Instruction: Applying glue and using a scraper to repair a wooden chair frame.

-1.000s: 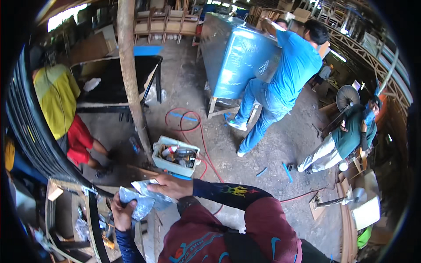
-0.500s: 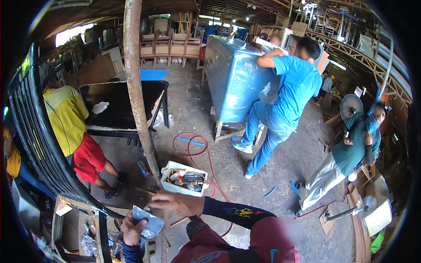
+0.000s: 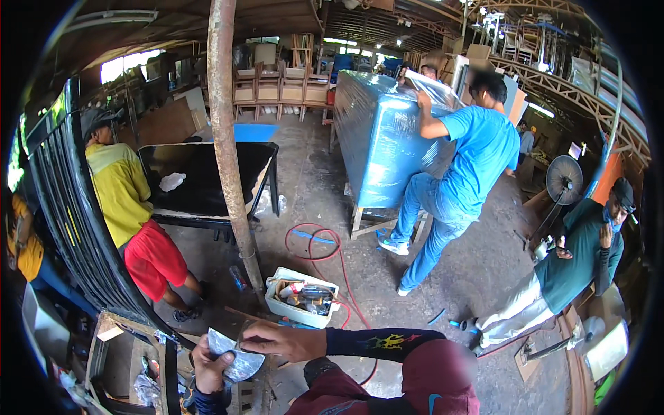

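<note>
My left hand point(image 3: 209, 366) grips a thin, flat grey-white piece point(image 3: 234, 357) by its left side, thumb lying across its face. Smears mark its surface, and what it is made of I cannot tell. My right hand point(image 3: 287, 342) reaches across from the right, its fingers bent together at the upper right edge of that piece. Whatever small thing those fingers may hold is hidden. Just left of my left hand stands a wooden frame point(image 3: 111, 319) with dark parts, and a curved black slatted piece point(image 3: 86, 228) rises above it.
A rusty post point(image 3: 225, 138) stands ahead. Beyond my hands, a white bin point(image 3: 325, 319) of tools sits on the floor beside a red hose point(image 3: 339, 259). A black table point(image 3: 187, 207), a blue wrapped cabinet point(image 3: 391, 145) and several people stand around.
My right hand has come down from a blur above the flat piece to its edge. The view has tilted slightly, and the person in blue has moved an arm over the cabinet.
</note>
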Tool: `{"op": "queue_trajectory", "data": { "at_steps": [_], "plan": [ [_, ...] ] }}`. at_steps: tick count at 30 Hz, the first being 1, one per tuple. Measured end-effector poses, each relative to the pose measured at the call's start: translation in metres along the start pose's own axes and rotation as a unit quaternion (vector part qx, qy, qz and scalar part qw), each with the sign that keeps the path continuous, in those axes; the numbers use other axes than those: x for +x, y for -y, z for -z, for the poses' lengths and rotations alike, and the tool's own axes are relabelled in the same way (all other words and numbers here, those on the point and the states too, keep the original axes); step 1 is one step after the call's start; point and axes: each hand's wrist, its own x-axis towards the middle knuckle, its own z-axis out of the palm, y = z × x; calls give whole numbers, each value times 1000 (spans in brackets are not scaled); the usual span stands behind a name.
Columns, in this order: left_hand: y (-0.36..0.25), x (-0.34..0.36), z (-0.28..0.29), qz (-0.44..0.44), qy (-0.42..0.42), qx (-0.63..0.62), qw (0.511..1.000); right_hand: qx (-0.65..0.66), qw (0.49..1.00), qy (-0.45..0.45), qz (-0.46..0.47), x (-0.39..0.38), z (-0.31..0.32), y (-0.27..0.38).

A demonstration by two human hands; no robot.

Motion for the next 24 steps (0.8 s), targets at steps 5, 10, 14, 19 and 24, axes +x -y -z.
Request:
{"op": "queue_trajectory", "data": {
  "at_steps": [5,10,14,19,24],
  "plan": [
    [-16,-11,15,-71,-48,28,996,145,929,185,-286,-17,3,-34],
    [-11,-7,24,73,51,22,996,454,839,-169,-248,4,6,-73],
    [14,-13,3,87,106,-53,989,592,753,-98,-269,45,-31,-59],
    [26,-29,5,106,48,-71,991,552,785,107,-258,39,-47,-56],
    [25,-52,24,136,11,-37,990,424,850,195,-244,14,-38,-80]
  ]
}}
